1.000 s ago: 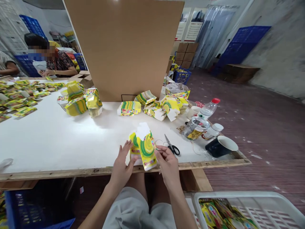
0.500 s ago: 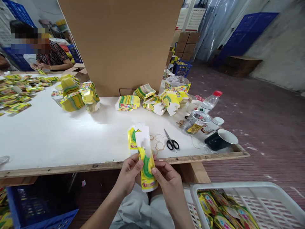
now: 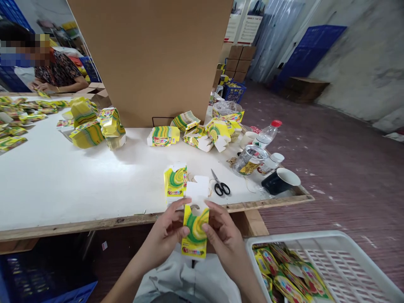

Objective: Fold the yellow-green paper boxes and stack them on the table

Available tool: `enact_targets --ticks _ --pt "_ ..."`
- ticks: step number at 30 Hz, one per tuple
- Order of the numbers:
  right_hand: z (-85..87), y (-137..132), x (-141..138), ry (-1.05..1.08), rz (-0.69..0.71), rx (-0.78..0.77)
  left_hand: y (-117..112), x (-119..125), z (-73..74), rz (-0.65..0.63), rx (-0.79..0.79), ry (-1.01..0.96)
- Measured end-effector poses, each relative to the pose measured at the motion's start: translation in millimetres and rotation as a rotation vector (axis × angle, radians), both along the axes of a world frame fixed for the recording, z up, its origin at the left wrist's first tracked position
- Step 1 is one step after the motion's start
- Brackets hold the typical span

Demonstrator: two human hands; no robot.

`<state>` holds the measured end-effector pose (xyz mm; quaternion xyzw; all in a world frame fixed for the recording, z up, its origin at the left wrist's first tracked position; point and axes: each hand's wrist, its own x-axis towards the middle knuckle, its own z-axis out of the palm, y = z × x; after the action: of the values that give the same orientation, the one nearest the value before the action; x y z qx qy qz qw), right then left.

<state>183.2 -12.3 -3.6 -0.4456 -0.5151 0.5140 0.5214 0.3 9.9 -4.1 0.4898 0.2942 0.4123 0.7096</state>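
Note:
Both my hands hold one small yellow-and-green printed carton (image 3: 195, 229) upright over my lap, just below the table's front edge. My left hand (image 3: 167, 235) pinches its left side and my right hand (image 3: 225, 237) pinches its right side. The carton's white top flap (image 3: 198, 190) stands open. A stack of flat cartons of the same print (image 3: 175, 183) lies on the white table (image 3: 63, 181) right behind it.
Scissors (image 3: 220, 187) and rubber bands lie by the stack; a dark mug (image 3: 279, 182), a jar (image 3: 249, 160) and a bottle (image 3: 267, 134) stand at the right. A white crate (image 3: 331, 252) of cartons sits at lower right. A tall cardboard sheet (image 3: 151, 59) stands behind. Another person sits far left.
My hands have drawn the carton from over the table's edge down toward my lap, and its white top flap has come up. The view has shifted slightly right.

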Motion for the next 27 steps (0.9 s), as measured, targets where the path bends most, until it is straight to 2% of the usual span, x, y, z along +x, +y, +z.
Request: enact_targets --ticks 4,9,11,13,15,17,20,27 --pt "12.2 2 12 -0.164 0.058 0.013 -3 -4 2.4 -0.138 -0.090 -0.111" --pt "10.3 4 13 -0.256 0.023 0.075 -4 -1 -3.2 -0.193 -0.169 -0.181" --pt "8.0 4 14 -0.200 -0.080 0.077 -4 0 -6.5 -0.173 -0.154 -0.139" --pt "8.0 4 16 -0.125 -0.188 0.069 -3 1 -9.3 -0.085 -0.084 -0.041" --pt "10.8 3 19 -0.101 -0.150 0.024 -2 2 -10.7 0.022 0.023 0.090" --pt "14.7 2 20 -0.139 -0.008 -0.079 -2 3 -10.6 0.083 0.104 0.180" --pt "18.2 0 18 -0.219 0.096 -0.207 -3 3 -9.0 0.030 0.098 0.177" --pt "18.0 1 6 -0.323 -0.009 -0.183 -5 1 -4.6 -0.063 0.042 0.089"
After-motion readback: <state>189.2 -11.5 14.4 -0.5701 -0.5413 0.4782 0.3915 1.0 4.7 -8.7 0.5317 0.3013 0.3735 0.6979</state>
